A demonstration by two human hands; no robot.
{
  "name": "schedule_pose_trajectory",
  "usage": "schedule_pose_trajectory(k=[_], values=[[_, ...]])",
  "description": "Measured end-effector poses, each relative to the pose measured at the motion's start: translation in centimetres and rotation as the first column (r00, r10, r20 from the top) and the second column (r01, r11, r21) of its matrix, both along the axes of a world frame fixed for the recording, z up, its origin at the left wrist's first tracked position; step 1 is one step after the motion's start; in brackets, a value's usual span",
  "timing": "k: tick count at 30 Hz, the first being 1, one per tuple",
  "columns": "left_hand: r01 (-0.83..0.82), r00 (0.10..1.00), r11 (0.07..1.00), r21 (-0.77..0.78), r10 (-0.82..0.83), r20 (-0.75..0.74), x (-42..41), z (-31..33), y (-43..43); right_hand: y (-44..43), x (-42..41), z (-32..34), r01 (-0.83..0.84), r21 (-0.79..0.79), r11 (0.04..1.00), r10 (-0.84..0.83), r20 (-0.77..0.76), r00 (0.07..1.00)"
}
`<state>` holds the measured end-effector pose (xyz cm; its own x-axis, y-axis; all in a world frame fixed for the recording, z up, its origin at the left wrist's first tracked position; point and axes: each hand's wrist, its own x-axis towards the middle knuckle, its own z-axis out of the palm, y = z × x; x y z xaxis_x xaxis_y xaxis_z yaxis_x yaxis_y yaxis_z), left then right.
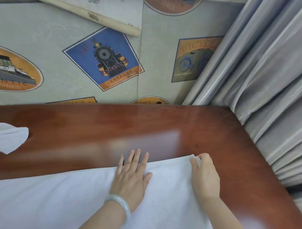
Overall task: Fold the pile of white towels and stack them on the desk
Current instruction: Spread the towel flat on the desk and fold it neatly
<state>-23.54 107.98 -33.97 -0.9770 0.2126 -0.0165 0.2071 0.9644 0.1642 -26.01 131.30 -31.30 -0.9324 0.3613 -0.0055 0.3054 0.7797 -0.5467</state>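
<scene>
A white towel (65,199) lies spread flat over the near part of the reddish wooden surface (163,126). Its far edge runs at a slant from lower left up to a corner at the right, and its near part runs out of the bottom of the view

The left grip (131,177), a bare hand, lies palm down on the towel close to that far edge. Its fingers (137,156) are straight and spread apart, holding nothing, and their tips reach past the cloth onto the bare wood. A pale green bangle (120,204) sits on its wrist

The right grip (205,175) is at the towel's far right corner, clamped on it: the thumb (195,164) lies on top of the cloth and the fingers curl over the corner's edge, with the corner slightly lifted

A second white towel (3,138) lies crumpled at the left edge of the surface, well apart from both hands

Behind the surface is a wall (45,35) papered with travel pictures: a steam train (105,59) on blue, a ship (12,69) in an orange oval and a bicycle (191,58). A strip of the paper (85,15) has curled loose near the top. A grey pleated curtain (274,78) hangs along the right side, against the surface's right edge
</scene>
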Motion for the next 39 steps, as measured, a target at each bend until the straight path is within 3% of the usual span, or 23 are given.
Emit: schedule_pose_trajectory(k=[3,5,7,10,14,18,20,22,25,31,39], values=[[0.023,0.998,1.0,0.01,-0.023,-0.058,0.6,0.6,0.1,0.1,-0.1,-0.4,0.031,0.089,0.996,-0.027,-0.04,0.999],[0.085,0.993,0.996,0.033,-0.082,-0.083,1.8,1.1,0.6,-0.4,0.6,-0.4,0.04,0.209,0.977,-0.006,-0.161,0.987],[0.145,0.988,0.989,0.038,-0.142,-0.061,2.8,1.0,1.2,-1.4,2.1,-0.4,-0.105,0.293,0.95,0.18,-0.243,0.953],[0.155,0.987,0.988,0.014,-0.155,-0.047,2.8,-0.1,1.3,-1.7,4.1,-1.9,-0.393,0.386,0.834,0.439,-0.034,0.898],[0.162,0.987,0.987,-0.019,-0.163,-0.008,2.5,0.1,0.5,-0.6,3.9,-3.1,-0.388,0.387,0.836,0.364,0.137,0.921],[-0.011,0.999,1.0,0.008,0.012,-0.047,5.4,1.9,-3.5,-2.5,5.4,-1.6,-0.248,0.408,0.879,0.245,0.059,0.968],[-0.072,0.993,0.997,0.013,0.073,-0.093,9.1,2.3,-6.7,-5.2,8.3,-0.8,-0.288,0.382,0.878,0.332,-0.055,0.941],[-0.121,0.988,0.993,0.013,0.121,-0.094,13.5,2.0,-9.5,-8.9,12.4,-0.8,-0.435,0.34,0.834,0.492,-0.099,0.865],[-0.197,0.98,0.98,-0.035,0.197,-0.004,19.2,1.1,-12.1,-13.4,17.6,-2.0,-0.62,0.33,0.712,0.658,-0.004,0.753],[-0.365,0.929,0.927,-0.088,0.369,0.03,23.0,1.7,-14.0,-15.2,20.6,-2.2,-0.628,0.395,0.67,0.64,0.121,0.759],[-0.378,0.923,0.924,-0.049,0.381,0.056,28.9,1.6,-11.9,-13.3,26.6,-2.2,-0.622,0.372,0.689,0.616,0.153,0.773]])
